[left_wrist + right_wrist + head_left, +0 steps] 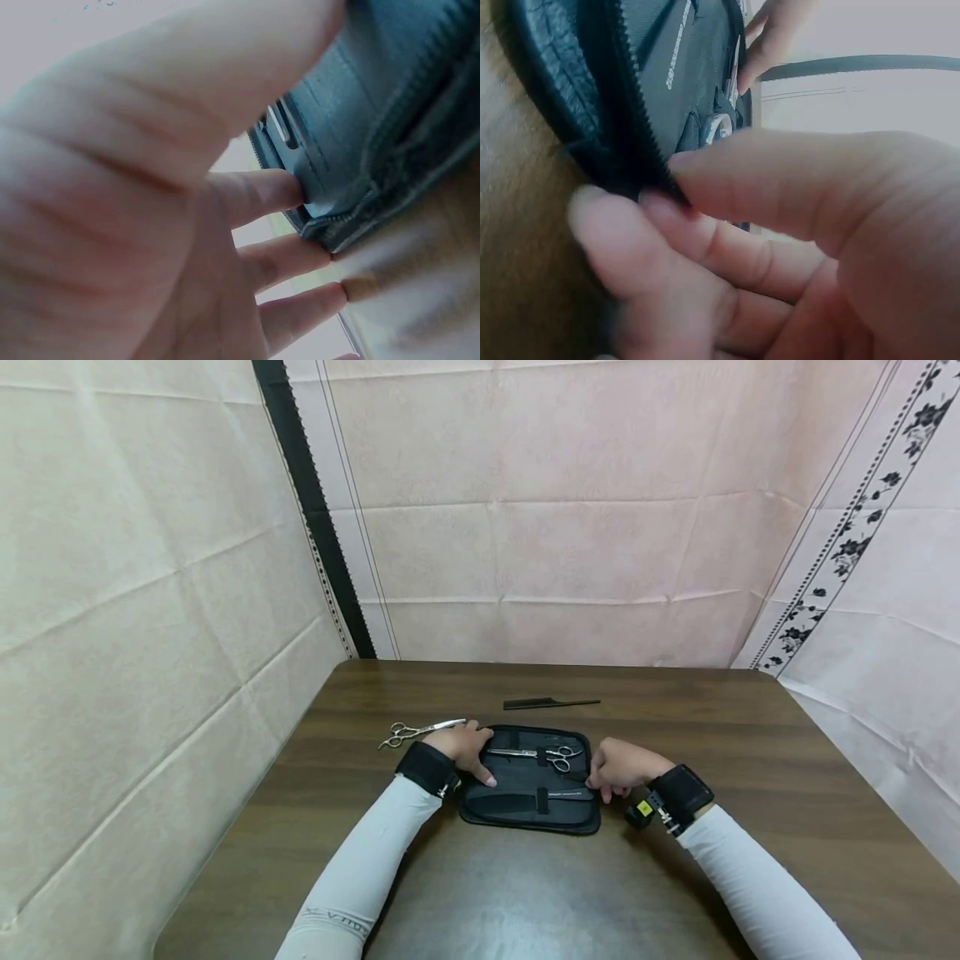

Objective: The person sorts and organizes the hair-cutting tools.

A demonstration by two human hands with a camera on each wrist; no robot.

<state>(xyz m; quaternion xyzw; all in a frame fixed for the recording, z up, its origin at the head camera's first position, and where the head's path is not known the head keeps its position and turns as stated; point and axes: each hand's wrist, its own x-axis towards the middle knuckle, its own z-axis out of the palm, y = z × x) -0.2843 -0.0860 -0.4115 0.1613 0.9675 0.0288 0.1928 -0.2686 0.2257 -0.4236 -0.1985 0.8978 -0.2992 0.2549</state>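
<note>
Here, right fingers pinching toothed zipper, pebbled black case, loop-handled scissors

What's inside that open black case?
Scissors and a long, thin tool, each under a strap. The straps hide parts of both; the left hand covers part of the case's edge.

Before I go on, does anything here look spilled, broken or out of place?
Nothing looks spilled or plainly damaged. What may seem out of place: the loose scissors lie on the table left of the open black case, while a second pair is strapped inside it. The comb is also out, beyond the case.
</note>
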